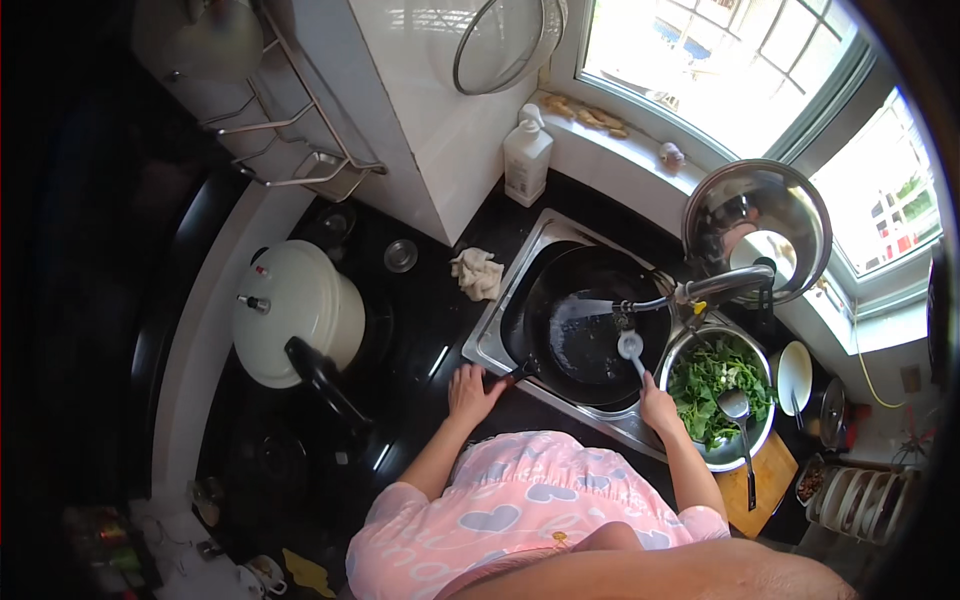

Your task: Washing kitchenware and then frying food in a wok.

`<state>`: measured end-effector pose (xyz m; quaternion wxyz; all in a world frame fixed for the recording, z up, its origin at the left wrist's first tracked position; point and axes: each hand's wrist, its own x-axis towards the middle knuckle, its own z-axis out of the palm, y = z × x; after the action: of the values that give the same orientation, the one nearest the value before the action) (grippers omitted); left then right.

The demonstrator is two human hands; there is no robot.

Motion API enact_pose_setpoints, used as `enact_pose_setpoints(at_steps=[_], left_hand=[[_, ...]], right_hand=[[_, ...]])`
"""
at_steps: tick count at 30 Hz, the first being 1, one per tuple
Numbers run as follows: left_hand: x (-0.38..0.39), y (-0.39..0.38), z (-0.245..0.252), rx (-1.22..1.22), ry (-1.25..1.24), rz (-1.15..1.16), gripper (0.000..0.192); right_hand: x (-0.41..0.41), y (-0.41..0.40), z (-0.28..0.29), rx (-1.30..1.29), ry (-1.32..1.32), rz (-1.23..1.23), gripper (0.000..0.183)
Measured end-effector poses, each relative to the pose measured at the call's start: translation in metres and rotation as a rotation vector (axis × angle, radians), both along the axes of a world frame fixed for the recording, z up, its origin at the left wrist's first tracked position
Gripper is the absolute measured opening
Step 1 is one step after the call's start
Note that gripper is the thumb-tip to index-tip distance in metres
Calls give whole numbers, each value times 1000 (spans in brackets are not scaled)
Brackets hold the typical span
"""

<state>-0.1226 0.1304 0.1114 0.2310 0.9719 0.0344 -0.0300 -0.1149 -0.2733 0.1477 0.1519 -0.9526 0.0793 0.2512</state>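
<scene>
A black wok [585, 337] sits in the steel sink [491, 330], with water from the faucet [720, 283] running into it. My left hand [471, 395] steadies the wok's black handle [519, 373] with the thumb; its other fingers stretch over the counter edge. In my right hand [658, 406] is a scrub brush [631, 346] with a pale handle, its head down inside the wok. Some wet residue lies by the brush head. Just right of that hand, a metal bowl [731, 457] holds leafy greens [705, 382], and a spatula [739, 409] rests across its rim.
A white pressure cooker [300, 315] stands left on the black counter. A crumpled cloth [477, 274] and a pump bottle [527, 161] are behind the sink. A large steel basin [750, 195] leans by the window. A cutting board [776, 480] lies partly under the bowl, near a dish rack [862, 502].
</scene>
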Motion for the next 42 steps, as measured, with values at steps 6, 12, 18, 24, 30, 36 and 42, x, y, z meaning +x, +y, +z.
enact_pose_setpoints(at_steps=[6, 12, 18, 24, 30, 36, 42], left_hand=[[-19, 0, -13, 122, 138, -72, 56], [10, 6, 4, 150, 270, -138, 48], [12, 24, 26, 289, 47, -17, 37], [16, 25, 55, 437, -154, 16, 32], [28, 26, 106, 563, -336, -48, 27], [53, 16, 161, 766, -395, -189, 10], [84, 1, 238, 788, -184, -325, 13]], right_hand=[[55, 66, -82, 581, -94, -455, 49], [38, 89, -41, 889, 200, -291, 51], [-28, 38, 3, 473, 232, -46, 50], [-51, 14, -29, 328, 48, -9, 51], [-56, 7, -43, 324, 28, 26, 51], [-67, -17, -27, 420, -47, -38, 52], [-86, -41, -12, 545, -210, -118, 51]])
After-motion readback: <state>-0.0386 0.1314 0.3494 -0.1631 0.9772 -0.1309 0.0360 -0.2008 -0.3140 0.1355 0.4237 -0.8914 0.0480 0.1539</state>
